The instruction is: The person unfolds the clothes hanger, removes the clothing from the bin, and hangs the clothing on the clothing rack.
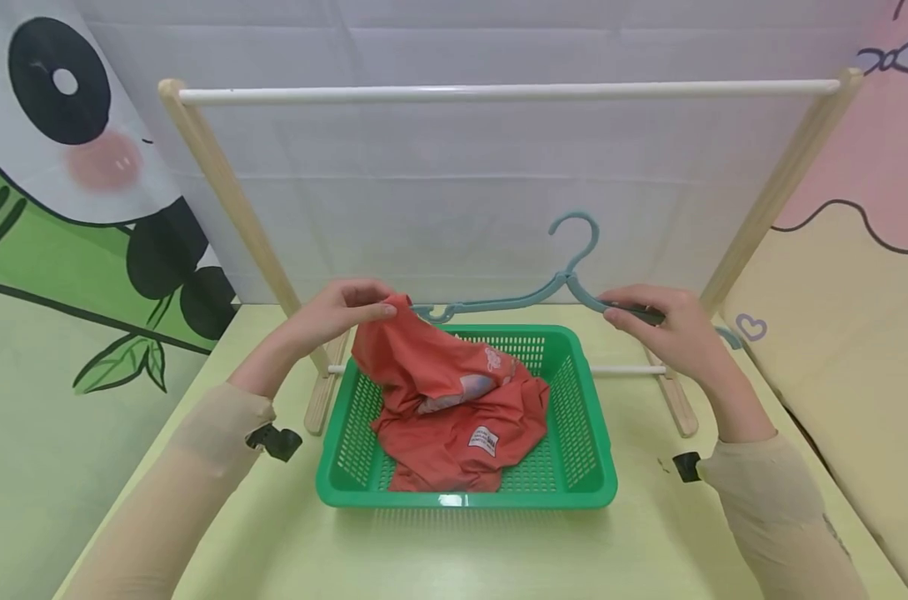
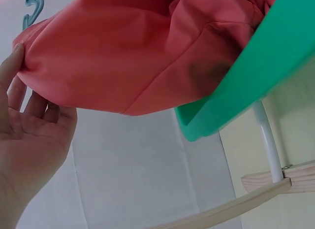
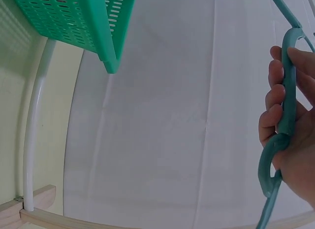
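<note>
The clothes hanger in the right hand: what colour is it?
Dusty teal; the clothes hanger shows best in the head view.

garment (image 1: pixel 416 367): partly in basket (image 1: pixel 469 500) | basket: on table (image 1: pixel 454 562), before rack (image 1: pixel 499 93) | hanger (image 1: pixel 502 305): mostly right of garment's raised end

Red garment (image 1: pixel 446 425) (partly raised) sags near teal hanger (image 1: pixel 566 277).

White label (image 1: pixel 483 441) on red garment (image 1: pixel 437 427): small lettering, seemingly unreadable.
</note>
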Demonstrator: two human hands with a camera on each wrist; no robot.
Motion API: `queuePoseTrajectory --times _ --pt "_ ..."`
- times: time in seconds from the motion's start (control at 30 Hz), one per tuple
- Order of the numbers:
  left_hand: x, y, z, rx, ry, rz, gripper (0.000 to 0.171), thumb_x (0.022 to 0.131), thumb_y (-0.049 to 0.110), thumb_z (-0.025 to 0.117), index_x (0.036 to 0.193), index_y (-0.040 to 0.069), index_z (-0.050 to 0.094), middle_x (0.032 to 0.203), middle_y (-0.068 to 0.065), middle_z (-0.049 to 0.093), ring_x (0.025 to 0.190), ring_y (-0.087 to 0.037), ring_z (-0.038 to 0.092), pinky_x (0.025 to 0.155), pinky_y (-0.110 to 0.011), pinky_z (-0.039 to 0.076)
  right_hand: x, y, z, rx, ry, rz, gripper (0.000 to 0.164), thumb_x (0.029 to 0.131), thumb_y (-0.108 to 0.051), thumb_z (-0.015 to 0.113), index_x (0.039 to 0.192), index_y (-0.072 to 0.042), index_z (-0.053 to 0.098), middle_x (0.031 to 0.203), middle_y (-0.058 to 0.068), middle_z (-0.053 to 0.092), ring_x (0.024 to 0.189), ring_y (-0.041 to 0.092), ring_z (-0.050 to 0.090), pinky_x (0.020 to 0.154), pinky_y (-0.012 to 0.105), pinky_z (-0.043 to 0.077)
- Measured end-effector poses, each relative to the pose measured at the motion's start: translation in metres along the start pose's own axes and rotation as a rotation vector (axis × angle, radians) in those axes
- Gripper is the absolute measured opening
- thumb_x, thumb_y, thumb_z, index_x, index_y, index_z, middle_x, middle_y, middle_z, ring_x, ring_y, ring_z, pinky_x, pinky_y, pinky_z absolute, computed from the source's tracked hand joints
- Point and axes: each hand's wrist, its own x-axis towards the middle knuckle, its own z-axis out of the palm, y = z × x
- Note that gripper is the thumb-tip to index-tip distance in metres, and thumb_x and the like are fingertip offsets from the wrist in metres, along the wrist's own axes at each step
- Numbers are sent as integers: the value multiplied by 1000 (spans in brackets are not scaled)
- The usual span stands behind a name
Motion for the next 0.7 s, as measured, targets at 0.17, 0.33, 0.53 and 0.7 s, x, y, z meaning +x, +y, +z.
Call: queuePoseTrajectory --times 0.17,0.33,0.53,0.7 --pt "3 11 8 81 -7 65 27 94 34 67 118 20 71 115 1 70 106 -12 64 94 -34 51 3 -1 5 -18 -18 -43 20 89 -12 73 109 -17 77 101 3 76 78 -6 59 68 11 46" --pt "9 28 17 179 -35 137 22 94 31 68 113 22 74 110 1 73 100 -14 64 87 -35 53 7 -4 11 -7 -35 -50 20 91 -13 71 110 -18 76 99 2 76 77 -5 60 69 11 47" --pt "12 39 24 238 -12 148 18 94 31 68 110 24 75 107 3 74 96 -13 63 83 -34 52 9 -9 15 -13 -30 -36 19 91 -14 71 109 -16 76 98 2 75 74 -2 59 67 13 47" --pt "14 39 27 196 9 124 19 95 34 67 110 25 75 108 3 74 99 -12 65 87 -35 53 9 -12 18 -14 -39 -27 18 92 -15 70 110 -15 76 98 3 75 73 0 58 66 14 47"
